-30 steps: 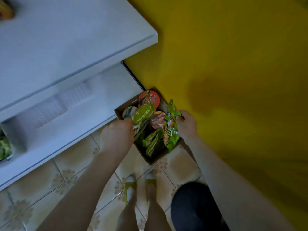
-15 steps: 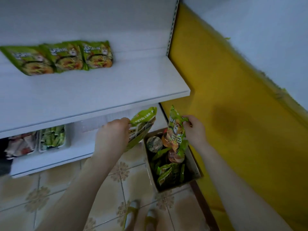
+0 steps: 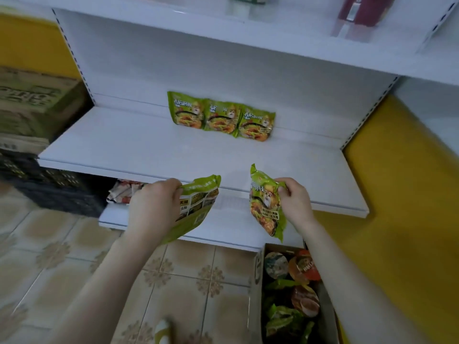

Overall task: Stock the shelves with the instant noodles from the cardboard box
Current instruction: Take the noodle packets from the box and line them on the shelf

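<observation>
- Our left hand (image 3: 151, 207) grips a green noodle packet (image 3: 198, 207) by its top.
- Our right hand (image 3: 295, 201) pinches a second packet (image 3: 264, 207), just before the white shelf (image 3: 149, 147).
- Behind stand three packets (image 3: 221, 117); the cardboard box (image 3: 258, 276) sits on the floor (image 3: 186, 269).

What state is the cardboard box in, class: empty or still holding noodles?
Still holding noodles: green packets and round cups lie inside the open-topped cardboard box.

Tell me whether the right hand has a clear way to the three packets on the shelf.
Probably yes: the shelf lies bare between the right hand and the three packets, though it holds a green packet.
</observation>
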{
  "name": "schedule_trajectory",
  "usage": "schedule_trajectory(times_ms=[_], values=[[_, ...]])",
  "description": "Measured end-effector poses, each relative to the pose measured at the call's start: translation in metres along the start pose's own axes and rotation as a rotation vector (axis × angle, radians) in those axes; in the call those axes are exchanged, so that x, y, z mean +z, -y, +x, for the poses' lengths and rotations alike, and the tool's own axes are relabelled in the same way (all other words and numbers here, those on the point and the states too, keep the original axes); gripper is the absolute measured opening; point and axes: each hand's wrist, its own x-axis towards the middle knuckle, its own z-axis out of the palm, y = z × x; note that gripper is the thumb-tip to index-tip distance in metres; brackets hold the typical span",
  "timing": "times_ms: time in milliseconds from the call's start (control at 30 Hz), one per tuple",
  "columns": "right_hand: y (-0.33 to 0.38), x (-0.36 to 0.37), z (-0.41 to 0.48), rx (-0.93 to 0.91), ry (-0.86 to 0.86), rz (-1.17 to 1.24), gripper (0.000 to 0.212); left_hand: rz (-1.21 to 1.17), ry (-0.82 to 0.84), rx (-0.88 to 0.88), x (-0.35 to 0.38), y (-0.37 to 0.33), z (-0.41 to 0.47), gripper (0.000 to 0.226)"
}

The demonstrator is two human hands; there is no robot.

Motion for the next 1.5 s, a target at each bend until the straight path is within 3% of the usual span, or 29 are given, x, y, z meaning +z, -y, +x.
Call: schedule_trajectory(times_ms=[400,667,967,1167,1500], values=[[0.098,0.128,0.084,-0.076,-0.008,-0.010,0.027,-0.023,-0.001,-0.096,-0.025,0.124,0.067,0.013],[0.127,0.187,0.136,-0.124,0.078,-0.067,0.027,-0.041,-0.004,-0.198,-0.012,0.174,0.093,0.028],[0.145,0.236,0.221,-0.190,0.198,-0.060,0.029,-0.043,-0.027,-0.355,0.014,0.190,0.139,0.040],[0.148,0.269,0.271,-0.229,0.262,0.000,0.029,-0.031,-0.050,-0.458,0.034,0.191,0.166,0.024],[0.116,0.270,0.294,-0.070,0.355,0.078,0.026,-0.074,-0.075,-0.491,0.060,0.190,0.168,0.018]])
